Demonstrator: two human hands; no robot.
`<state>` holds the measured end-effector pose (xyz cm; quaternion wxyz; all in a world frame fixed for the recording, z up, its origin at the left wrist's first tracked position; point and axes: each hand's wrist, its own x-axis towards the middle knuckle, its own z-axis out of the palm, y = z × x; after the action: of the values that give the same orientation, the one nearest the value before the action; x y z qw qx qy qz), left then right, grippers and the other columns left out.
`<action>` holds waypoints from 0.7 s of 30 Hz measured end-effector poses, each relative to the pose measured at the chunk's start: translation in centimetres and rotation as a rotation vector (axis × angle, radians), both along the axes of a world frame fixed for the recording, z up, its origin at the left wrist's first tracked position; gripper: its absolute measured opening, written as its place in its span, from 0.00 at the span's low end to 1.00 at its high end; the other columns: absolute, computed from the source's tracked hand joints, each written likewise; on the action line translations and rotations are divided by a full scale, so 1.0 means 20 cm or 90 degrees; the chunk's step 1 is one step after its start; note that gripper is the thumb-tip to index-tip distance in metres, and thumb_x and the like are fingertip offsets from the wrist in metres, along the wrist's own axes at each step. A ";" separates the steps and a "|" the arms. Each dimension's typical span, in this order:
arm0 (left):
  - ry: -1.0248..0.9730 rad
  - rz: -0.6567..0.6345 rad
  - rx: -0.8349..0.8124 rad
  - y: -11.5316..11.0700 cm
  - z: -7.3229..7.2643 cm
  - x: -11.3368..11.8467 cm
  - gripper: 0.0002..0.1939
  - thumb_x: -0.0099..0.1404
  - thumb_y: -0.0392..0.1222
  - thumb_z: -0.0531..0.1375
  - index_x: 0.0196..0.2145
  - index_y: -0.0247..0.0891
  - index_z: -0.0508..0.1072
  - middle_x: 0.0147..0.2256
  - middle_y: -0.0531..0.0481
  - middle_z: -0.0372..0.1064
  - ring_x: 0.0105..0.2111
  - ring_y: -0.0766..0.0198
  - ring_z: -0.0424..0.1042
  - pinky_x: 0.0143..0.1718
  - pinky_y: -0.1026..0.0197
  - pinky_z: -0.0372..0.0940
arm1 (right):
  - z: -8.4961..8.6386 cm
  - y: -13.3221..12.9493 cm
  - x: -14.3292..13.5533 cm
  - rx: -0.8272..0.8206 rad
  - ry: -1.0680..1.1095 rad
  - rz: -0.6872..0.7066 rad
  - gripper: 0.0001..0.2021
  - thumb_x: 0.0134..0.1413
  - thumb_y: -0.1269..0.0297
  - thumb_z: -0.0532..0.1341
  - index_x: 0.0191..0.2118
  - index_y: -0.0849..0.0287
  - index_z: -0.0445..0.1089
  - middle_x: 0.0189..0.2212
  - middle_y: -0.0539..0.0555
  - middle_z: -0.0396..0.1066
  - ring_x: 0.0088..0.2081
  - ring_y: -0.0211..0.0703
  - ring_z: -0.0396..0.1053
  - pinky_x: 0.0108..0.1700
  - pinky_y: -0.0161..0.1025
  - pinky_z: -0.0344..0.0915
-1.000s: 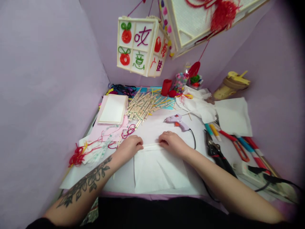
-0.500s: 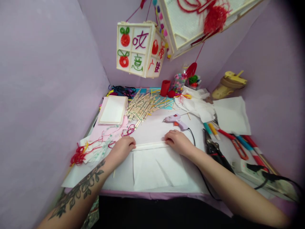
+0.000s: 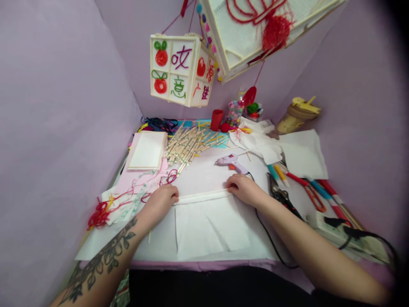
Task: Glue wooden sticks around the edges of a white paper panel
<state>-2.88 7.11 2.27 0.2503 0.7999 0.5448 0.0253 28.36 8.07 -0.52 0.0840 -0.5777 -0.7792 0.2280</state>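
Observation:
A white sheet [image 3: 207, 232] lies on the table near its front edge, with a narrow folded or rolled strip along its far side. My left hand [image 3: 163, 199] pinches the left end of that strip. At the right end, my right hand [image 3: 244, 187] has its fingers closed on the same strip, which runs straight between the two hands. Just beyond my right hand rests a lilac glue gun [image 3: 230, 161], its nozzle pointing left. Purple-red thread [image 3: 171, 176] lies beyond my left hand.
Thin sticks [image 3: 188, 145] are piled at the back. White frames [image 3: 147, 150] sit left, red yarn [image 3: 99, 214] nearer. Pliers [image 3: 279, 192], markers and a power strip [image 3: 319, 226] lie right. Decorated lanterns [image 3: 171, 68] hang above; a cup [image 3: 297, 115] stands back right.
The whole view has shifted slightly. My right hand has moved a little to the right along the strip, so more of it shows between my hands.

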 end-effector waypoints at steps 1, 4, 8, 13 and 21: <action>0.001 -0.002 0.001 0.00 0.00 0.00 0.06 0.60 0.32 0.55 0.28 0.37 0.71 0.33 0.48 0.70 0.37 0.58 0.68 0.40 0.59 0.59 | 0.01 0.00 0.01 -0.006 0.000 -0.001 0.08 0.48 0.76 0.59 0.32 0.60 0.74 0.33 0.53 0.73 0.37 0.43 0.68 0.41 0.35 0.59; -0.004 0.001 0.017 -0.01 0.02 0.00 0.06 0.61 0.33 0.55 0.28 0.37 0.71 0.33 0.48 0.70 0.38 0.58 0.68 0.41 0.58 0.60 | 0.04 0.00 0.03 -0.001 0.003 -0.026 0.11 0.48 0.78 0.57 0.34 0.60 0.74 0.36 0.54 0.74 0.38 0.42 0.69 0.42 0.34 0.59; -0.034 0.021 0.092 -0.02 0.04 0.07 0.07 0.64 0.35 0.55 0.32 0.36 0.73 0.35 0.47 0.71 0.40 0.58 0.68 0.45 0.57 0.61 | 0.08 -0.03 0.01 0.038 0.003 -0.036 0.10 0.50 0.76 0.57 0.35 0.61 0.75 0.36 0.55 0.74 0.39 0.43 0.69 0.43 0.35 0.59; -0.058 -0.060 0.122 0.00 -0.02 0.26 0.08 0.65 0.36 0.55 0.36 0.35 0.75 0.37 0.46 0.72 0.41 0.58 0.68 0.47 0.58 0.61 | 0.04 -0.06 -0.14 0.060 0.005 0.038 0.09 0.53 0.74 0.57 0.33 0.60 0.74 0.33 0.55 0.73 0.39 0.44 0.66 0.44 0.36 0.58; -0.104 -0.056 0.106 0.00 -0.11 0.29 0.07 0.62 0.34 0.57 0.32 0.36 0.75 0.33 0.48 0.72 0.37 0.61 0.69 0.42 0.61 0.61 | 0.02 -0.09 -0.22 0.085 -0.095 0.011 0.08 0.54 0.71 0.56 0.34 0.59 0.73 0.35 0.55 0.72 0.40 0.45 0.65 0.41 0.37 0.55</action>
<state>2.84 7.10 0.07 0.2274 0.8362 0.4832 0.1245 23.99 6.23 -0.07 0.0617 -0.5794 -0.8018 0.1327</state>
